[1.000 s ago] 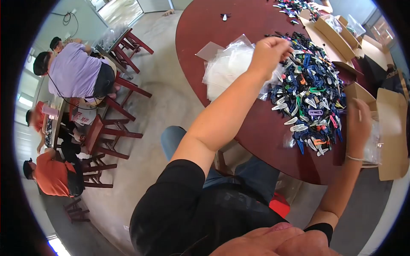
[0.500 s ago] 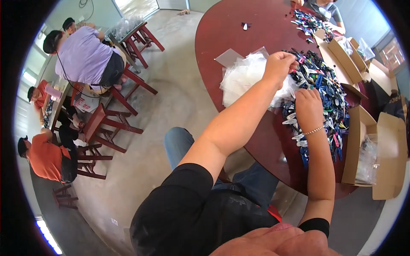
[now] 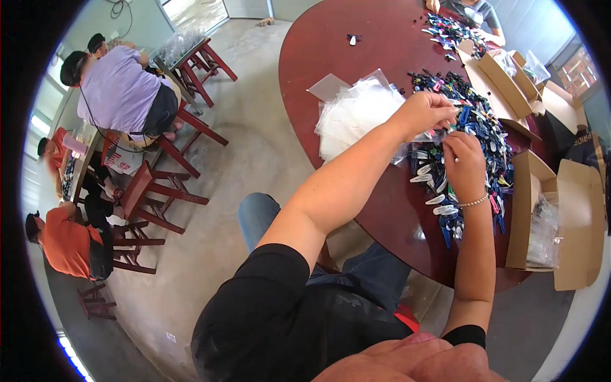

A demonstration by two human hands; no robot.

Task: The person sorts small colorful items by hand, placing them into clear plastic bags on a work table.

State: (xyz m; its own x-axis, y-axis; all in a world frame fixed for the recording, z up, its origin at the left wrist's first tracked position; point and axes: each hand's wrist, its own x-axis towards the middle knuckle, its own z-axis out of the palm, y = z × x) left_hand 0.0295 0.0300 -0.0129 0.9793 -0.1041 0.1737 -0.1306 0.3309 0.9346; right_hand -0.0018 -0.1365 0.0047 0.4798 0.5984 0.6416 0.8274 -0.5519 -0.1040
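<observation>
A large pile of small hair clips (image 3: 474, 114), mostly dark with white and coloured ones among them, spreads over the dark red table. My left hand (image 3: 428, 113) is over its near-left part, thumb and fingers pinched together; whatever lies between the fingertips is too small to name. Just below it, my right hand (image 3: 464, 159), with a beaded bracelet at the wrist, has its fingers curled around the edge of a clear plastic bag (image 3: 428, 137). The bag lies between both hands, partly hidden by them. Left of my left hand is a loose stack of clear plastic bags (image 3: 350, 118).
Open cardboard boxes (image 3: 534, 210) with plastic bags stand along the right side of the table (image 3: 344, 70). A co-worker (image 3: 487, 22) sits at the far end by another clip pile (image 3: 449, 32). More people and wooden stools (image 3: 149, 194) are at left.
My left hand has moved right and slightly down, closer to my right hand. The plastic bag is now between the two hands. The view has shifted slightly.
</observation>
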